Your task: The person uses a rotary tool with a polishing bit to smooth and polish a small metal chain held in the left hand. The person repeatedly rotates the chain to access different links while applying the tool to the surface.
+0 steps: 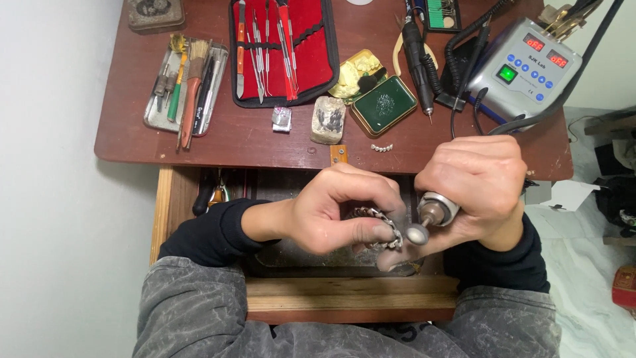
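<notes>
**Chain link piece held against rotary tool over open drawer**

Nearest the person, both hands work close together above an open wooden drawer [344,292] under the bench edge. The left hand [331,215] is closed on a silver chain bracelet [381,229], pinched between thumb and fingers. The right hand [480,189] is wrapped tight around a rotary handpiece [437,209]; its small round polishing wheel [416,234] touches the bracelet's right end.

Farther off, on the brown bench [265,139], a short row of small pale pieces [381,148] lies just beyond the hands. Behind it sit a green tin [384,105] and a grey lump block [328,120], with a small silver cube [281,119] to the left. At far left a metal tray [185,86] holds brushes. At centre far lies an open red tool roll [285,50] with slim metal instruments. A second black handpiece [416,56] lies right of the tin. At far right stands a grey control unit [527,66] with lit displays.
</notes>
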